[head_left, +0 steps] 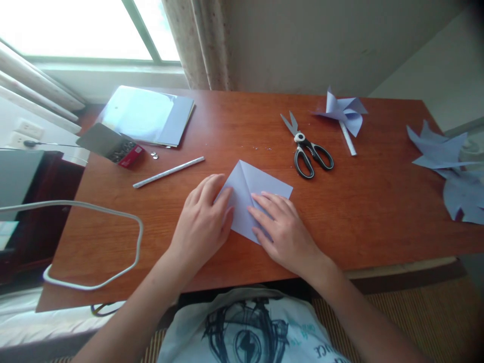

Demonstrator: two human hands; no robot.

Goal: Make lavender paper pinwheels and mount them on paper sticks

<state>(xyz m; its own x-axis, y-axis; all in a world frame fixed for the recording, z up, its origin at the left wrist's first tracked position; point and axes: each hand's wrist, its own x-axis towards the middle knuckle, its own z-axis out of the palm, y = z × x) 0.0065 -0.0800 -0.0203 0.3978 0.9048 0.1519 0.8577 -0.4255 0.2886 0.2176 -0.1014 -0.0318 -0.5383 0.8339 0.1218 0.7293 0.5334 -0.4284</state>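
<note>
A folded sheet of pale lilac paper (251, 186) lies on the red-brown wooden table (234, 126), with a crease running from its far corner. My left hand (202, 219) lies flat on the paper's left edge, fingers stretched out. My right hand (282, 229) presses flat on the paper's right half, fingers spread and pointing left. Neither hand holds anything.
Black-handled scissors (308, 148) lie behind the paper to the right, next to a lilac paper pinwheel (346, 113) on a white stick. A white rolled stick (168, 172), an open box of pins (123, 150), a stack of paper (147, 115), a white cable (113, 214) and paper scraps (449, 166) also lie about.
</note>
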